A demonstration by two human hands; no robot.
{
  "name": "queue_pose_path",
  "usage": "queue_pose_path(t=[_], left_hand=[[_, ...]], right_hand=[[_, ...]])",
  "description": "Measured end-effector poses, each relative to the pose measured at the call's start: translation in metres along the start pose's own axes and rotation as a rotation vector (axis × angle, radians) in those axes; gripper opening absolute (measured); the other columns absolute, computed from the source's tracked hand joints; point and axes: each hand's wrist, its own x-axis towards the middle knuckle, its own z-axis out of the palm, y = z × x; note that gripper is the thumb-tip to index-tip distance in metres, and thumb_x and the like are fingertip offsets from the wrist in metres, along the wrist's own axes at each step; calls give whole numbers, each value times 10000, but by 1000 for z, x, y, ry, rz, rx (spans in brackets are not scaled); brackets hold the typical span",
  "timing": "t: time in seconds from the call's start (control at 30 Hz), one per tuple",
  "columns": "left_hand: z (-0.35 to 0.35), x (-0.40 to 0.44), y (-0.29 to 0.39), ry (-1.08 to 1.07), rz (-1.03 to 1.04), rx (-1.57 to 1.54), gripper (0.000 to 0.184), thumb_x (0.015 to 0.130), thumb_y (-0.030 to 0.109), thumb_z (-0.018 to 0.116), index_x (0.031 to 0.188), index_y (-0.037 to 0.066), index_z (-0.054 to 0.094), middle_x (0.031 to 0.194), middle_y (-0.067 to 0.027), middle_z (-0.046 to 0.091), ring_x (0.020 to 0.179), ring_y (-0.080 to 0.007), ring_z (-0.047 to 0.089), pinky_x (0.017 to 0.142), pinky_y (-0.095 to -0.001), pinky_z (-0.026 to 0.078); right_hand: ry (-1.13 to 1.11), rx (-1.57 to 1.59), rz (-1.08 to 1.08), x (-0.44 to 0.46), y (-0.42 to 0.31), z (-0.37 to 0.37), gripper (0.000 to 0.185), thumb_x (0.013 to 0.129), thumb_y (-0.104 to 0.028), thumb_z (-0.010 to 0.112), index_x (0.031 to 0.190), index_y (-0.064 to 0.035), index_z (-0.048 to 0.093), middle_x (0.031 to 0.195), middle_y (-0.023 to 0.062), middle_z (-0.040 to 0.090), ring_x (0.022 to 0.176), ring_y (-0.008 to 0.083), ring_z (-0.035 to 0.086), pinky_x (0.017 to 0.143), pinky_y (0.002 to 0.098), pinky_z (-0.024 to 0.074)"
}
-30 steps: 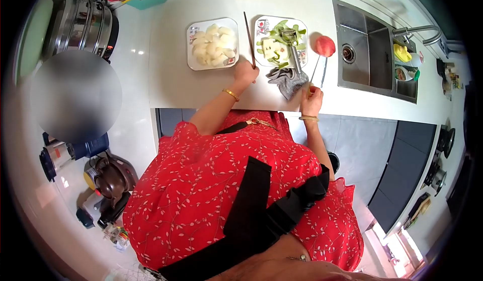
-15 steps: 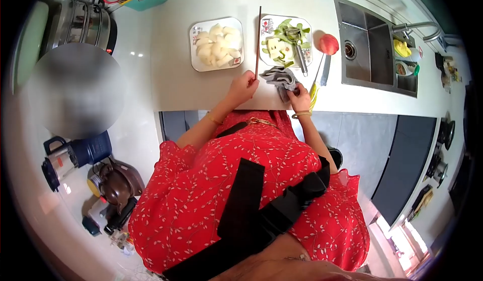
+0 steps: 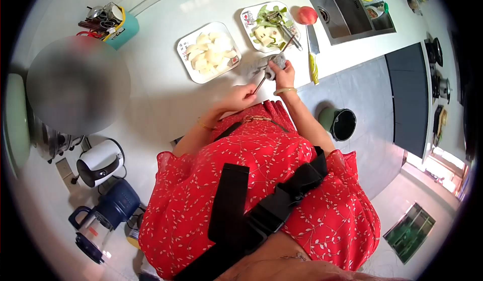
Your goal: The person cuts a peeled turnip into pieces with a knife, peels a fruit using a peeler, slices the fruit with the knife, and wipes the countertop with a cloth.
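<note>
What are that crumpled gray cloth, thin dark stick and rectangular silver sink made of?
Crumpled gray cloth: soft, matte fabric, judging by its loose folds; fibre unclear. Thin dark stick: probably wood, straight and brownish, though plastic is possible; finish too blurred to tell. Rectangular silver sink: likely stainless steel, from its gray metallic sheen.

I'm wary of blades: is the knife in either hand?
No, the knife lies on the counter, apart from the left hand and right hand.

It is bright, and the white worktop shines near the top. Soft shadows lie beside the plate of pale slices. The grey cloth looks smeary. A round grey blur hides a spot on the left. Edges bend and corners go black.
</note>
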Motion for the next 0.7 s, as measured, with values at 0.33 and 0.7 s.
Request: queue_pose_path(t=[0.33, 0.7], left_hand=[[-119, -169, -36, -199, -370, -444, 119, 912, 164, 449, 852, 61, 454, 665, 13, 453, 568, -57, 454, 500, -198, 395], [-110, -139, -13, 55, -89, -656, 142, 884, 161, 471, 920, 32, 521, 657, 10, 458, 573, -66, 451, 523, -210, 392]], right_hand=[[83, -10, 198, 24, -18, -17, 378, 696, -143, 723, 928, 42, 489, 785, 120, 575, 596, 182, 593, 505, 271, 529], [-687, -238, 190, -23, -90, 67, 422, 860, -306, 542, 1171, -28, 477, 747, 15, 538, 438, 33, 362, 368, 184, 283]])
